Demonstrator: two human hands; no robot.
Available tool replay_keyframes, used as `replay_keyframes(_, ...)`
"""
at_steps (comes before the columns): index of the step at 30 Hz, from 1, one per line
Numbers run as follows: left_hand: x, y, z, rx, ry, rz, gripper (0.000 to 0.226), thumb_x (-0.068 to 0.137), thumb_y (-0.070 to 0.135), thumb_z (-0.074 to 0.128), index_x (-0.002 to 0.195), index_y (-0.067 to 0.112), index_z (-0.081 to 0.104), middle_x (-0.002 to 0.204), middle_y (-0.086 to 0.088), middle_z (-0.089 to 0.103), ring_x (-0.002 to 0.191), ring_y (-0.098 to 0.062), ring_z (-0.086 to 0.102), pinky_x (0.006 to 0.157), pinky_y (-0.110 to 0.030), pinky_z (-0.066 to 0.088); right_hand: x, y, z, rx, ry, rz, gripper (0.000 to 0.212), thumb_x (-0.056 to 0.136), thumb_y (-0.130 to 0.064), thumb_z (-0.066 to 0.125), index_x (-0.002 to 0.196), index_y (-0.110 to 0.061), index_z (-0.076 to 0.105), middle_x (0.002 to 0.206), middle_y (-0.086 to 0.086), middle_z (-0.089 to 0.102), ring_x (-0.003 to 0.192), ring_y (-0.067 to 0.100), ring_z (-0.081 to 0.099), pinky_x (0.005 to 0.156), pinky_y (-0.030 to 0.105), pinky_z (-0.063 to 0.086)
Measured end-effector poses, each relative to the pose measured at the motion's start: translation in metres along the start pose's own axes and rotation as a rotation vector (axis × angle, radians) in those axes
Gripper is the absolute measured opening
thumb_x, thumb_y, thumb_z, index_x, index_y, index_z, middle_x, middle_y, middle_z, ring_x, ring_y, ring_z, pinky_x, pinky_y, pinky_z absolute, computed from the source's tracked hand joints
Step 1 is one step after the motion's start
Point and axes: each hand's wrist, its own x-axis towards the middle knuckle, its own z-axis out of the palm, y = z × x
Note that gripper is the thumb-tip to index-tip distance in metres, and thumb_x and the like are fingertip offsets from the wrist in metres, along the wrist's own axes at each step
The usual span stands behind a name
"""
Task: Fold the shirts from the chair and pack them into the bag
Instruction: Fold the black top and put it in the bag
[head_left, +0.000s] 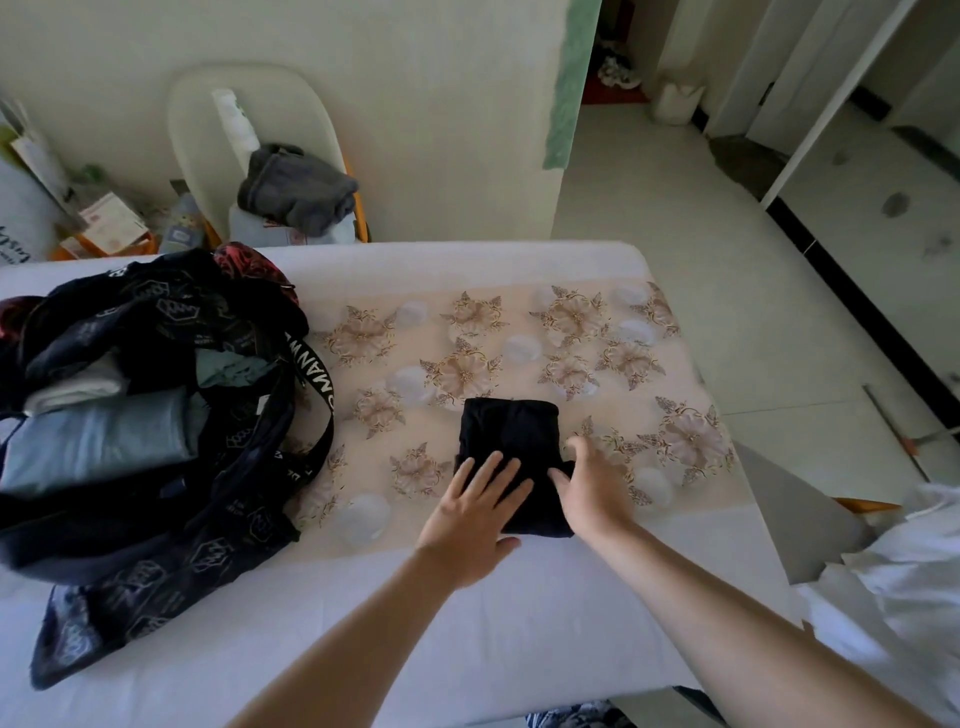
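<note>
Both hands lie flat, fingers spread: my left hand (475, 506) presses the folded black shirt (511, 457) on the table (467, 649), my right hand (589, 486) at its edge. I'd grip both sides before lifting toward the bag (156, 457).

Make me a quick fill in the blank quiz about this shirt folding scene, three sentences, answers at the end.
1. Both hands, the left hand and the right hand, rest on a folded shirt whose colour is ____.
2. The open bag lies on the ____ side of the table.
3. On the chair behind the table lies a crumpled ____ garment.

Missing words: black; left; grey
</note>
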Motion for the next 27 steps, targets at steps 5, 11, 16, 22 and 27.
replay_keyframes(5, 0.008, -0.016, 0.009, -0.075, -0.188, -0.060, 0.084, 0.093, 0.062, 0.044, 0.155, 0.036, -0.005, 0.163, 0.005, -0.013, 0.149, -0.021, -0.019, 0.121, -0.050, -0.003, -0.006, 0.018, 0.011, -0.256, 0.212, -0.732, 0.036, 0.087, -0.029, 0.069, 0.119, -0.014, 0.067, 0.120, 0.005, 0.058, 0.106, 0.026, 0.057, 0.091, 0.042, 0.051)
replay_keyframes(11, 0.007, -0.036, 0.006, -0.253, -0.148, -0.079, 0.091, 0.083, 0.067, 0.048, 0.157, 0.026, 0.019, 0.165, 0.006, 0.005, 0.151, -0.015, 0.000, 0.120, -0.039, 0.017, -0.008, 0.026, 0.008, -0.376, -0.137, -0.672, 0.081, 0.078, -0.046, 0.072, 0.146, -0.014, 0.045, 0.146, 0.005, 0.046, 0.128, 0.024, 0.050, 0.108, 0.036, 0.044)
replay_keyframes(16, 0.014, -0.047, -0.028, -0.576, 0.007, -0.286, 0.050, 0.074, 0.038, 0.067, 0.123, 0.028, 0.064, 0.111, 0.011, 0.061, 0.105, -0.009, 0.059, 0.083, -0.024, 0.053, 0.014, 0.008, -0.019, -0.035, -0.285, -0.333, 0.058, 0.070, -0.046, 0.059, 0.127, -0.040, 0.053, 0.115, -0.014, 0.065, 0.108, 0.014, 0.061, 0.087, 0.029, 0.051)
replay_keyframes(22, 0.043, -0.064, -0.048, -0.782, -0.008, -0.669, 0.043, 0.081, 0.055, 0.067, 0.116, 0.035, 0.053, 0.100, 0.010, 0.064, 0.084, -0.008, 0.063, 0.068, -0.028, 0.057, 0.044, -0.005, -0.035, 0.322, -0.296, -0.043, 0.041, 0.082, -0.046, 0.059, 0.120, -0.035, 0.050, 0.096, -0.009, 0.065, 0.079, 0.011, 0.066, 0.065, 0.033, 0.056)
replay_keyframes(27, 0.062, -0.051, -0.039, -0.305, 0.375, -0.496, 0.044, 0.088, 0.027, 0.068, 0.128, 0.015, 0.055, 0.127, -0.004, 0.052, 0.114, -0.023, 0.050, 0.097, -0.040, 0.047, 0.056, -0.016, -0.019, 0.052, -0.067, -0.119, 0.045, 0.098, -0.036, 0.051, 0.142, -0.028, 0.043, 0.143, 0.006, 0.040, 0.119, 0.026, 0.053, 0.092, 0.041, 0.052)
